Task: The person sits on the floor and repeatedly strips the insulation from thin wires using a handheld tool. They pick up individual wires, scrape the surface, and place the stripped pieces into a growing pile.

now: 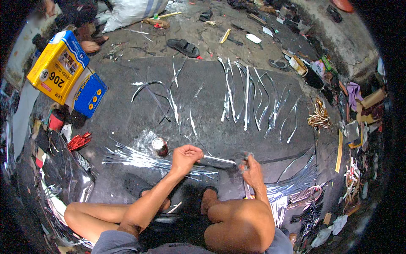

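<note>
A narrow silvery-white strip is stretched between my two hands above the dark mat. My left hand pinches its left end with the fingers together. At the other end my right hand is closed around the strip, slightly smeared by motion; a greyish patch shows at its fingertips. Beside my left hand stands a small open can in a white smear. A bundle of shiny white strips lies under my left forearm. To the right of my right hand rests a bundle of grey strips.
Loose strips lie spread across the far mat. Yellow and blue boxes stand at the left, near a red bundle. A gold bundle sits at the right. Beyond the mat are a black sandal and a white sack.
</note>
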Demonstrator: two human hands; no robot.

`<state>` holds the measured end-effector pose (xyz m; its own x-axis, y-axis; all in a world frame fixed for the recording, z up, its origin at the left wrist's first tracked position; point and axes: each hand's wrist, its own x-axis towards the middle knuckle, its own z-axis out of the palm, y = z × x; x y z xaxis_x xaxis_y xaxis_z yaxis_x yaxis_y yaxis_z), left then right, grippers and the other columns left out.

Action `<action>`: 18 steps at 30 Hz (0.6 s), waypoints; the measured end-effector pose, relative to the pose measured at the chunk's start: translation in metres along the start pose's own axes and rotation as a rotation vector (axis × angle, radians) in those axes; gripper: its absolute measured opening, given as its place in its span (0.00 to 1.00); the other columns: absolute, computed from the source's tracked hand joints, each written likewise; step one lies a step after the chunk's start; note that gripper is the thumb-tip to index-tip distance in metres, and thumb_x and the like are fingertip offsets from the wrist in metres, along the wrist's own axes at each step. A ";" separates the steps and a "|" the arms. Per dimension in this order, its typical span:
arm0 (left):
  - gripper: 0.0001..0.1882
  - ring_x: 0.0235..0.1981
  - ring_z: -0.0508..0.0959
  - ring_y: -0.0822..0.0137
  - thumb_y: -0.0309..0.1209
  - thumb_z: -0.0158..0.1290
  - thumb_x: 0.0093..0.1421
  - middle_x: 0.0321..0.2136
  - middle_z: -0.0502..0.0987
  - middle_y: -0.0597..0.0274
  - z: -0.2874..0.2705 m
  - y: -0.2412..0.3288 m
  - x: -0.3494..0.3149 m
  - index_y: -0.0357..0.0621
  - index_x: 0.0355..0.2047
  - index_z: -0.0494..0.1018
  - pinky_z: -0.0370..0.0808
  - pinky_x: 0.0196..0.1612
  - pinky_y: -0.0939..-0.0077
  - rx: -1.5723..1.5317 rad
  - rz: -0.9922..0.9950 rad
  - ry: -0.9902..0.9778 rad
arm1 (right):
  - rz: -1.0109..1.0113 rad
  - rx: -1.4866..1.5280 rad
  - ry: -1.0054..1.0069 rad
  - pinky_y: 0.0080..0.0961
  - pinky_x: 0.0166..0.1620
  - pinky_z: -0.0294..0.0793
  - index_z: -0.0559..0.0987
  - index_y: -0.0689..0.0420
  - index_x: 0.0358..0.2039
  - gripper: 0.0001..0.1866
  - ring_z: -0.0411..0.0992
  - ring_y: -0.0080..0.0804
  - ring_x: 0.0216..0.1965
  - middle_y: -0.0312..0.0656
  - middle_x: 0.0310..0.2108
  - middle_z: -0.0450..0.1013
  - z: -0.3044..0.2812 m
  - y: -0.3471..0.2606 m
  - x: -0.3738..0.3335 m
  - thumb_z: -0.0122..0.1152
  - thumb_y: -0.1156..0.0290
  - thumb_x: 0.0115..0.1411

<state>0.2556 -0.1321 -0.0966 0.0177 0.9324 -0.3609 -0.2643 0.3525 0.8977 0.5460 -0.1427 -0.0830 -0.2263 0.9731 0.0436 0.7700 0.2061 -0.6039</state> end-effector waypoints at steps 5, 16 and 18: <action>0.07 0.27 0.77 0.79 0.21 0.63 0.53 0.27 0.81 0.64 0.026 0.017 -0.014 0.36 0.32 0.78 0.74 0.31 0.85 0.056 0.127 0.021 | -0.214 0.287 0.012 0.34 0.46 0.76 0.76 0.62 0.48 0.26 0.77 0.48 0.41 0.51 0.43 0.77 0.025 -0.073 0.030 0.68 0.73 0.46; 0.07 0.28 0.78 0.77 0.20 0.61 0.55 0.28 0.81 0.63 0.005 0.039 -0.015 0.34 0.35 0.78 0.74 0.34 0.85 -0.142 0.120 0.183 | -0.298 0.306 0.073 0.35 0.33 0.75 0.80 0.64 0.34 0.18 0.76 0.48 0.31 0.50 0.31 0.76 0.036 -0.126 0.061 0.73 0.72 0.42; 0.08 0.29 0.78 0.77 0.21 0.60 0.56 0.30 0.81 0.63 0.007 0.038 -0.017 0.35 0.37 0.78 0.74 0.34 0.85 -0.295 0.131 0.165 | -0.294 0.327 0.123 0.34 0.32 0.75 0.80 0.63 0.33 0.17 0.75 0.47 0.29 0.49 0.29 0.75 0.038 -0.130 0.061 0.73 0.71 0.42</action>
<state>0.2516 -0.1345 -0.0549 -0.1839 0.9344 -0.3049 -0.5216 0.1701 0.8360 0.4099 -0.1140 -0.0324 -0.3196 0.8871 0.3332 0.4501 0.4515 -0.7704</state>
